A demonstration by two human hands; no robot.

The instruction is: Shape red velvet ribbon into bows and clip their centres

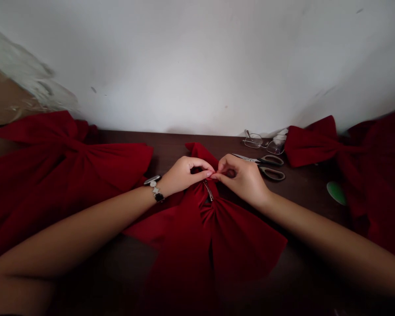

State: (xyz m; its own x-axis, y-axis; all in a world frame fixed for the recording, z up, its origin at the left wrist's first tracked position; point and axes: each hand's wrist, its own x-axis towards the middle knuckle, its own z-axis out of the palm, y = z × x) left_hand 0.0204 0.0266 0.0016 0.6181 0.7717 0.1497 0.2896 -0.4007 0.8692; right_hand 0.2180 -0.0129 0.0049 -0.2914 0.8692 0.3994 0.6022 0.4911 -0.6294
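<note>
A large dark red fabric bow (213, 237) lies on the dark wooden table (303, 193) in front of me. A metal hair clip (208, 190) sits at its gathered middle. My left hand (184, 174), with a bracelet at the wrist, pinches the red fabric at the knot. My right hand (242, 177) pinches the same spot from the other side, fingertips meeting those of the left hand. Both hands are closed on the cloth.
Another red bow (62, 162) lies at the left and more red bows (319, 140) at the right. Scissors (266, 166) and a pair of glasses (260, 142) lie behind my right hand. A green object (336, 192) is at the right. A white wall stands behind.
</note>
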